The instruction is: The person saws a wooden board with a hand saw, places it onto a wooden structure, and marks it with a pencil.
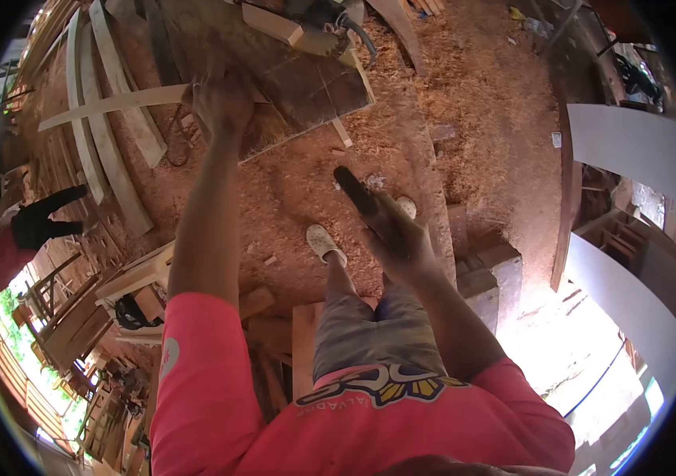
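Note:
My left hand (223,99) is at the near left edge of a worktable (306,99), its fingers wrapped round a pale wooden strip (128,102) that sticks out to the left. In my right hand (401,242), over the floor in front of my body, is a dark, narrow tool (356,190) with a rounded end; the fingers are closed round it. What kind of tool it is I cannot make out. A thick wooden block (273,24) lies on the far part of the worktable.
Long boards (120,151) lie on the left. Another person (17,238) bends at the far left. Stacked blocks (492,278) stand right of my legs. Shavings (488,103) cover the floor; white panels (631,143) stand at the right.

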A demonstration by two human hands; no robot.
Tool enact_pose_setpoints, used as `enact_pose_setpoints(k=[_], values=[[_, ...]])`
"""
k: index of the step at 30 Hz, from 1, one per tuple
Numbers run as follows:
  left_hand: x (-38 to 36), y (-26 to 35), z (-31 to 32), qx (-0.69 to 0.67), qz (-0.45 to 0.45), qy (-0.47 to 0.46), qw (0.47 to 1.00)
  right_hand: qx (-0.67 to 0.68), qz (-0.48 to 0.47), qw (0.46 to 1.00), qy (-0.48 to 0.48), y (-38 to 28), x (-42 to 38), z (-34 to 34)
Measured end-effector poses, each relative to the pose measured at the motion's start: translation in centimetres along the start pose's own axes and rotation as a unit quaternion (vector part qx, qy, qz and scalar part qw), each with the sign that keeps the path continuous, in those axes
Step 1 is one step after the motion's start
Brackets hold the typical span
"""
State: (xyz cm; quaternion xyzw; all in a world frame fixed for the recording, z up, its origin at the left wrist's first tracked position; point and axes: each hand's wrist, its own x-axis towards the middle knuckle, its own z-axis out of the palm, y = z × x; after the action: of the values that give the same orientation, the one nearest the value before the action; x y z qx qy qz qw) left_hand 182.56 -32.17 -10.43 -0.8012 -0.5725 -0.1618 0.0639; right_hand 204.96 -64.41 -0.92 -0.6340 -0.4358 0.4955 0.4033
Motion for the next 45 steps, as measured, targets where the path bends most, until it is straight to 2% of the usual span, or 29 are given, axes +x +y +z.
enact_pose_setpoints(k=[3, 7, 12, 15, 18, 21, 24, 27, 30, 31, 33, 35, 37, 40, 42, 44, 45], values=[[0.1, 0.6, -0.6, 0.009, -0.015, 0.012, 1.0, -0.084, -0.009, 0.996, -0.032, 1.4, -1.5, 0.0], [0.1, 0.9, -1.1, -0.007, -0.025, 0.018, 1.0, -0.036, -0.018, 0.997, -0.069, 1.3, -1.2, -1.2], [-0.1, 0.2, -0.6, 0.026, 0.01, 0.005, 1.0, 0.041, 0.009, 0.994, -0.101, -0.5, 5.8, 0.6], [-0.2, -0.4, -0.3, 0.003, 0.002, -0.009, 1.0, 0.02, 0.019, 0.995, -0.099, -0.4, 5.8, 0.7], [0.4, 2.5, -3.1, -0.002, -0.03, -0.037, 0.999, -0.034, -0.036, 0.995, -0.083, 2.1, 2.6, 0.7], [0.3, 1.9, -2.2, -0.071, -0.084, 0.014, 0.994, 0.024, -0.017, 0.996, -0.078, 1.4, 1.7, 0.0], [1.0, 1.4, -2.7, -0.024, -0.026, -0.037, 0.999, -0.023, -0.028, 0.994, -0.103, -0.4, 5.8, 1.5], [0.6, -0.6, 0.2, -0.057, -0.014, 0.017, 0.998, 0.071, -0.032, 0.997, -0.009, -0.8, 9.3, 4.1], [0.9, 1.0, -1.4, -0.099, -0.026, 0.044, 0.994, 0.176, 0.215, 0.96, -0.035, 0.6, 10.0, 3.3], [0.6, 1.2, -1.2, -0.066, -0.022, 0.009, 0.998, 0.232, 0.16, 0.959, -0.025, -0.8, 10.3, 2.3], [0.7, 0.7, -0.9, 0.01, -0.024, -0.048, 0.999, 0.271, 0.157, 0.949, -0.014, -1.0, 10.2, 2.0], [0.4, 0.8, -4.3, -0.125, -0.049, -0.066, 0.989, 0.285, 0.169, 0.944, -0.001, -0.7, 10.2, 2.4], [-0.8, 0.6, -5.7, -0.107, -0.083, -0.074, 0.988, 0.28, 0.19, 0.94, 0.038, -0.1, 10.2, 2.9], [-2.9, 0.4, -6.3, -0.177, -0.158, 0.068, 0.969, 0.223, 0.218, 0.942, 0.125, -0.1, 10.7, 2.8], [-3.5, 1.1, -7.2, -0.232, -0.337, 0.057, 0.911, 0.24, 0.211, 0.939, 0.131, -0.6, 10.9, 3.0], [-5.3, 1.9, -7.8, -0.296, -0.446, -0.008, 0.845, 0.21, 0.203, 0.95, 0.113, 1.4, 10.7, 2.1], [-5.6, 1.1, -7.7, -0.333, -0.465, -0.052, 0.819, 0.24, 0.204, 0.941, 0.12, 0.1, 10.7, 2.6]])
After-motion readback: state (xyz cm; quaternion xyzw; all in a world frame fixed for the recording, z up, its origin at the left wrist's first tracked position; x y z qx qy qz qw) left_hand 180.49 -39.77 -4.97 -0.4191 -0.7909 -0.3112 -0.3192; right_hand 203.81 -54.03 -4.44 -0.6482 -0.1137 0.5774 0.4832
